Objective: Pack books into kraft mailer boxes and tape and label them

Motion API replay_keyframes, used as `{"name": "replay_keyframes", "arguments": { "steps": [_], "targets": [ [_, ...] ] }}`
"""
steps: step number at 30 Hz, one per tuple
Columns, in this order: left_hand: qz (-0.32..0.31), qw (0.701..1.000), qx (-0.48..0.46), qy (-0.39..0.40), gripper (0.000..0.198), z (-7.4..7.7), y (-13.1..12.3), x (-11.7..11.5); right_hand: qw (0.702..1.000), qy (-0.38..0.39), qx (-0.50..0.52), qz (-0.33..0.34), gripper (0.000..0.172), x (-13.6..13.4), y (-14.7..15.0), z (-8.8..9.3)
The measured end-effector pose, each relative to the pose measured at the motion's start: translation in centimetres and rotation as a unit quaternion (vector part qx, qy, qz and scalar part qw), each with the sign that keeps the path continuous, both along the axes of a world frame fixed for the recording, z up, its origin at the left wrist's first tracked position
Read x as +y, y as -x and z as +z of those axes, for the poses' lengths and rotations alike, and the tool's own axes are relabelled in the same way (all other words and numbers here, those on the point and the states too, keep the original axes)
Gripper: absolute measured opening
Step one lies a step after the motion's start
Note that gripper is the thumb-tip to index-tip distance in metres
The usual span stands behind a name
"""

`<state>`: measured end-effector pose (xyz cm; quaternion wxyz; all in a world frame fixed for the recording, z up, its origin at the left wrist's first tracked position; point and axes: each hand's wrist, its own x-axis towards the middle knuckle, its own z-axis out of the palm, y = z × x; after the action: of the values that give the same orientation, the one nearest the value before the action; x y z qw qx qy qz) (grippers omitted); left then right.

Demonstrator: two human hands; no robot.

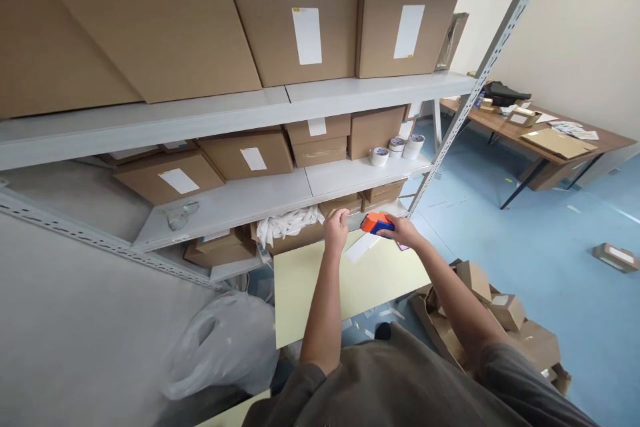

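In my right hand (401, 231) is an orange-and-blue handheld dispenser (375, 223), gripped at its blue end; its exact kind is unclear. My left hand (337, 225) is raised to the left of it, fingers pinched together with a tiny pale bit at the tips that I cannot make out. Both hands are over the far edge of a pale yellow tabletop (310, 287). A white paper strip (361, 248) lies on the tabletop below the dispenser. Partly covered by my right hand, a thin dark object with a pink edge (403, 246) shows beside it.
A grey metal shelf (240, 195) in front bears cardboard boxes (295, 33), tape rolls (397, 146) and clear safety glasses (182, 215). White cloth (290, 223) fills a lower box. A plastic bag (225, 340) stands left, a carton of small boxes (505, 310) right, a brown table (610, 138) farther off.
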<state>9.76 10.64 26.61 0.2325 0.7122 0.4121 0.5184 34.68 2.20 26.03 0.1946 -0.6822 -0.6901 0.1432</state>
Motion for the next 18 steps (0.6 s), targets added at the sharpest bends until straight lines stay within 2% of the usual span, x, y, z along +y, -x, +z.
{"name": "replay_keyframes", "arguments": {
  "steps": [2,4,6,9,12,14,16,18],
  "targets": [
    [-0.038,0.999,0.021,-0.013,0.032,0.8,0.0,0.7,1.0,-0.001,0.029,0.006,0.053,0.4,-0.7,-0.3],
    [-0.048,0.998,0.023,-0.028,0.035,1.5,-0.3,1.1,0.998,-0.022,0.053,0.021,0.051,1.4,-1.2,-0.6],
    [-0.012,0.999,0.019,-0.04,0.041,1.9,-1.0,1.0,0.996,-0.057,0.058,0.036,0.049,3.1,-1.6,-0.8],
    [0.057,0.998,0.02,-0.032,0.052,1.4,-2.5,0.1,0.991,-0.116,0.03,0.057,0.045,6.8,-2.0,-0.8],
    [0.089,0.996,-0.013,0.005,0.088,0.4,-3.6,-0.7,0.987,-0.149,-0.002,0.062,0.043,11.2,-2.6,-0.4],
    [0.12,0.991,-0.037,0.035,0.101,0.1,-3.3,-0.7,0.99,-0.135,-0.017,0.046,0.043,14.3,-3.4,0.1],
    [0.127,0.989,-0.027,0.064,0.094,0.3,-2.1,-0.5,0.994,-0.103,-0.024,0.036,0.046,17.6,-4.5,0.5],
    [0.099,0.991,0.026,0.082,0.082,0.7,-0.2,-0.3,0.996,-0.073,-0.034,0.036,0.049,20.8,-5.6,0.9]
  ]
}}
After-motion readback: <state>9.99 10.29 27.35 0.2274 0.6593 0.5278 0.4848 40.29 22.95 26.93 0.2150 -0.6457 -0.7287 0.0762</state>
